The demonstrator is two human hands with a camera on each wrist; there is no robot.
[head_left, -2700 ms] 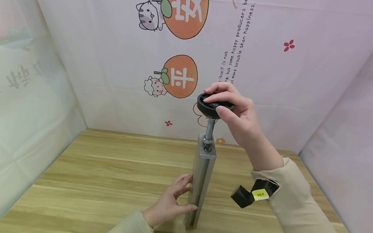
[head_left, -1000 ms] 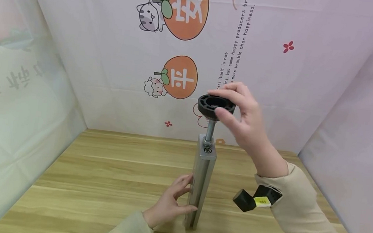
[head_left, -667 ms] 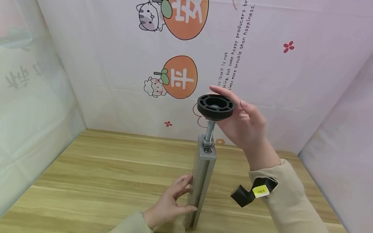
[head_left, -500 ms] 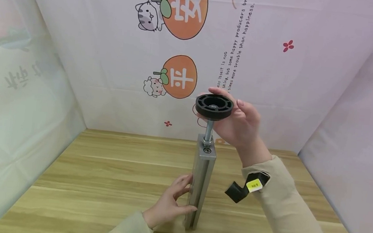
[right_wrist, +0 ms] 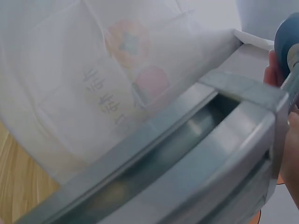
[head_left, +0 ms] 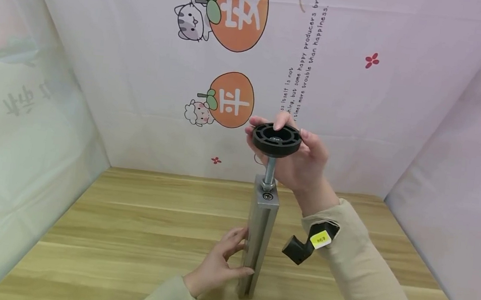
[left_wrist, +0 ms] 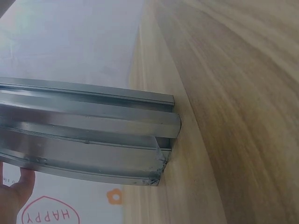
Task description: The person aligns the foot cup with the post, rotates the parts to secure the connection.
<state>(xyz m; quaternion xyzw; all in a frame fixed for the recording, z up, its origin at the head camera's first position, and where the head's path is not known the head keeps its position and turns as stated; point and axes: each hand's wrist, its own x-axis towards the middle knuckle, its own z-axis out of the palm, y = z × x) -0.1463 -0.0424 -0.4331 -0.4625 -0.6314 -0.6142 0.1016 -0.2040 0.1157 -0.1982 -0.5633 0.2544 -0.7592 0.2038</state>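
An aluminium profile (head_left: 258,248) stands upright on the table, a flat end plate (head_left: 267,203) on its top. Out of that plate rises a threaded rod (head_left: 270,170) with a nut (head_left: 268,185) at its base, carrying a round black levelling foot (head_left: 276,148). My left hand (head_left: 213,268) grips the profile low down, thumb on the near side and fingers on the far side. With its fingers curled round the rim from behind, my right hand (head_left: 304,166) holds the levelling foot. In the left wrist view, the profile's grooved lower end (left_wrist: 93,116) meets the table.
The wooden table (head_left: 149,238) spreads out on both sides of the profile. White printed cloth (head_left: 144,63) hangs behind, and further cloth walls stand left and right. A black wrist camera (head_left: 299,250) sticks out from the right sleeve.
The right hand has let go of the foot's top right side, turned palm up and come round beneath and behind it, fingers curled on the rim. The left hand and profile have stayed put.
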